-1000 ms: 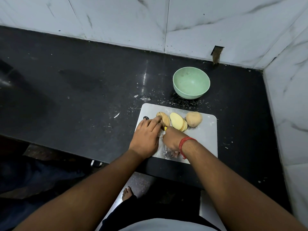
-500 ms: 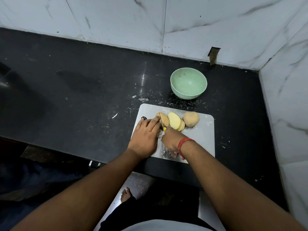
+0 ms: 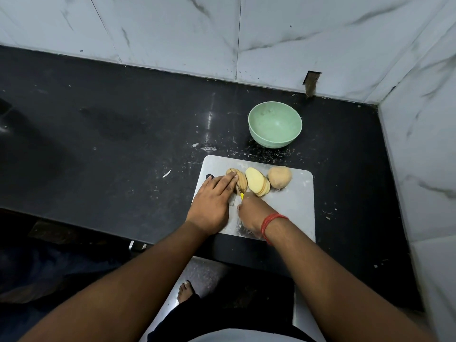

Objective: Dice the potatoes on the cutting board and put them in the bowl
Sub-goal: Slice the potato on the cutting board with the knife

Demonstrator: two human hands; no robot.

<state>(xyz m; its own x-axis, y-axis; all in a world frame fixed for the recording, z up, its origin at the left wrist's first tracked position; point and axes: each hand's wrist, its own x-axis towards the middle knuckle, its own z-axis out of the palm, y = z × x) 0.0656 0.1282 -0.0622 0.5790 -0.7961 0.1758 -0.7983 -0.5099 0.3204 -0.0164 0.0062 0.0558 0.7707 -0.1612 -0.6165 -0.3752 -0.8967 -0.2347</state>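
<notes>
Firmly, left hand (image 3: 212, 202), fingers flat, pins sliced tan potato (image 3: 237, 181); right hand (image 3: 250, 213) grips yellow-handled knife (image 3: 242, 195). Slices likely wet, slippery, stiff.

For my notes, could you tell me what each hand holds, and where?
The right hand grips a yellow-handled knife by its handle; the left hand holds nothing, fingers flat on sliced potato.

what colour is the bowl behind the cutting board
Pale green bowl, plain with no pattern, seen best in the head view.

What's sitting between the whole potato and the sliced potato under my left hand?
In the head view, a fanned stack of pale potato slices lies between the whole potato and the sliced potato.
</notes>
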